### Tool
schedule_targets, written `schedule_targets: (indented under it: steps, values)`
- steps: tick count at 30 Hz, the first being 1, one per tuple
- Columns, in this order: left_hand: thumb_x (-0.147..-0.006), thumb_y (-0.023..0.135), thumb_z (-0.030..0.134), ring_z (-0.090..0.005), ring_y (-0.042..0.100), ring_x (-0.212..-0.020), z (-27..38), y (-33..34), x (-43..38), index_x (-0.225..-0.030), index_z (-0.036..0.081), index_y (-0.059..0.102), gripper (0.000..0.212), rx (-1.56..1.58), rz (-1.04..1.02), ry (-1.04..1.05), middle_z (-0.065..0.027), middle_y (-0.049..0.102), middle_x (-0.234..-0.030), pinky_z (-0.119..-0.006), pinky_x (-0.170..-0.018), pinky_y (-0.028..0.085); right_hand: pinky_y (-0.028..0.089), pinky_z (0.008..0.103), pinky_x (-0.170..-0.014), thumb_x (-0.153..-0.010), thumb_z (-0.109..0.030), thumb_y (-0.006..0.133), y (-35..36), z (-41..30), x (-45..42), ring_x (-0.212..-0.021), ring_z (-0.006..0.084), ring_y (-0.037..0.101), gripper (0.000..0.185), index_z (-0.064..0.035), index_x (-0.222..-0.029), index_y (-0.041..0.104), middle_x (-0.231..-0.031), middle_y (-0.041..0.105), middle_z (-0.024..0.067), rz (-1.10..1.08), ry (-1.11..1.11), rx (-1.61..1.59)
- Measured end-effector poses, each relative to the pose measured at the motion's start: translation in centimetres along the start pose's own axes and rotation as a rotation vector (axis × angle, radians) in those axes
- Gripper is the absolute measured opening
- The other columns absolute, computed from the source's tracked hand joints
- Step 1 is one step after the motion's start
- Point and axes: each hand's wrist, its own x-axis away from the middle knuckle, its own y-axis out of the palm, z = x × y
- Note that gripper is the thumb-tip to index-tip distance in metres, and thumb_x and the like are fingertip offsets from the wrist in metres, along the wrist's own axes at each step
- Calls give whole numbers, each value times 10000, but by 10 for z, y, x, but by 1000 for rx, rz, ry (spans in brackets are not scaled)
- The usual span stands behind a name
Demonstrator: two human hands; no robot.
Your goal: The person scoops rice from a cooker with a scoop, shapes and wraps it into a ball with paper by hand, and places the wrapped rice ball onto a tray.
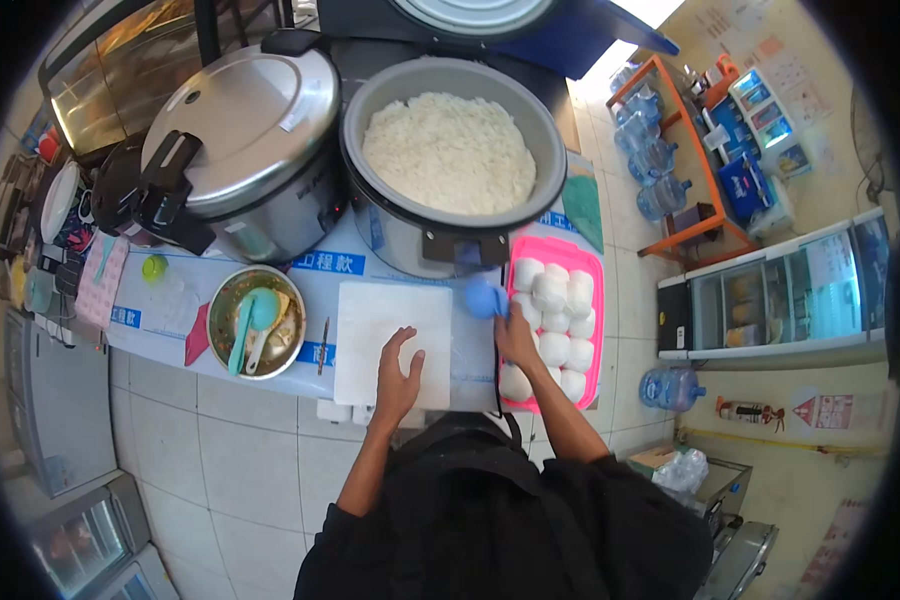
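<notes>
White paper sheets (pixel 360 311) lie on the table before me. Over their lower right part is my left hand (pixel 399 382), fingers apart, holding nothing. My right hand (pixel 516 336) grips the handle of a blue rice scoop (pixel 484 297), whose rounded head is left of the hand. Just right of it, a pink tray (pixel 594 289) holds several white rounded bundles (pixel 570 352), partly hidden by my wrist. Beyond the paper stands an uncovered rice cooker (pixel 551 161) with cooked white rice (pixel 450 154) inside.
A closed steel cooker (pixel 247 127) stands back left. In front of it, a metal bowl (pixel 217 337) holds a turquoise ladle (pixel 264 306) and a pale spoon (pixel 255 354). A slim utensil (pixel 323 346) lies between bowl and paper. Green cloth (pixel 583 210) is at the right edge.
</notes>
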Motion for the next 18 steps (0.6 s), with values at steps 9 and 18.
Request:
schedule_targets:
  steps: [9, 18]
  values:
    - [-748, 940, 411, -481, 170, -1554, 67, -9, -127, -1635, 5, 102, 1286, 68, 150, 426, -314, 130, -1675, -574, -1240, 212, 329, 239, -489, -1102, -471, 490, -228, -136, 4, -562, 51, 416, 360, -140, -966, 530, -731, 469, -39, 214, 178, -616]
    - [-636, 927, 640, -541, -78, -1563, 69, 31, -164, -1646, 68, -148, 1582, 155, 244, 427, -354, -140, -1671, -656, -1243, 62, 497, 513, -931, -1102, -356, 461, -165, -259, -250, -1005, 474, 690, 528, -31, -1515, 405, -1089, 693, 326, 10, -406, 310]
